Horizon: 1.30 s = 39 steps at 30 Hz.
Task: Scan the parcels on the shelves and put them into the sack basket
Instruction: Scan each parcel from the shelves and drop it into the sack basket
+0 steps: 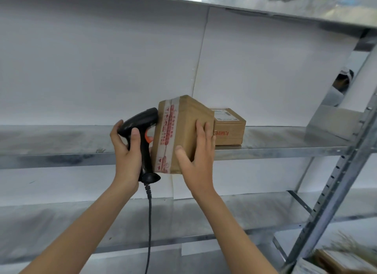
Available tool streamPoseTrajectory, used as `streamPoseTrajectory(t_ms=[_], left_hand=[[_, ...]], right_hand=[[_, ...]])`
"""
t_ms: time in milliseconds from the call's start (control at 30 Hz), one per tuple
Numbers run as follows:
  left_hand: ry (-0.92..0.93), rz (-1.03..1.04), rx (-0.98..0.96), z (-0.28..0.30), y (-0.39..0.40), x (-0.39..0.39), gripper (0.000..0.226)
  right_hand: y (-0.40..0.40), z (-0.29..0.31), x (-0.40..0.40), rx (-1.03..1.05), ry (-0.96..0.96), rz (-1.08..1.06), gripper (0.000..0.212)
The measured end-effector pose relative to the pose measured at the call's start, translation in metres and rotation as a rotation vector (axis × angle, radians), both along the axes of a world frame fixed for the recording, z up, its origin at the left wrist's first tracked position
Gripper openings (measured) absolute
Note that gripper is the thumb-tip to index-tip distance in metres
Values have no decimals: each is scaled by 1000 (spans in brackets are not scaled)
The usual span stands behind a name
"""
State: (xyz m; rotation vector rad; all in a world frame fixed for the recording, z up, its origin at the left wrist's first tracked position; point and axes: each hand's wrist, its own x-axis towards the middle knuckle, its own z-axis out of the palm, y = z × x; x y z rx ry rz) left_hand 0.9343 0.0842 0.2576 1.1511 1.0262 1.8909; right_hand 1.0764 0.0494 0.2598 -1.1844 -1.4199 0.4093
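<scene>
A brown cardboard parcel (181, 128) with a strip of red-printed tape is held up in front of the middle metal shelf (275, 149). My right hand (196, 159) grips its right side, thumb on the near face, fingers over the top edge. My left hand (127, 151) grips the handle of a black corded barcode scanner (142, 130) with an orange trigger; the scanner's head touches the parcel's taped left face. A second, flatter brown parcel (229, 128) with a white label lies on the shelf just behind the held one.
A steel upright (344, 171) with holes runs down the right side. The scanner's cable (150, 222) hangs between my forearms. A lower shelf (183, 216) lies below, and more parcels (338, 261) sit at the bottom right. Another shelf (265, 10) spans overhead.
</scene>
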Motion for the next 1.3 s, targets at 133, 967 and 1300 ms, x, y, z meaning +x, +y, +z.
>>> streamPoseTrajectory(t_ms=[133,967,1300], left_hand=[[85,67,175,7,-17,3,39],[-129,-17,21,-30,0,33,45],[-108,-155,-12,-28,12,54,32]], right_hand=[[2,16,9,-48,40,191,67],[-7,-3,18,-66,-324,-190,92],[-7,-13,54,-32,76,-142,72]])
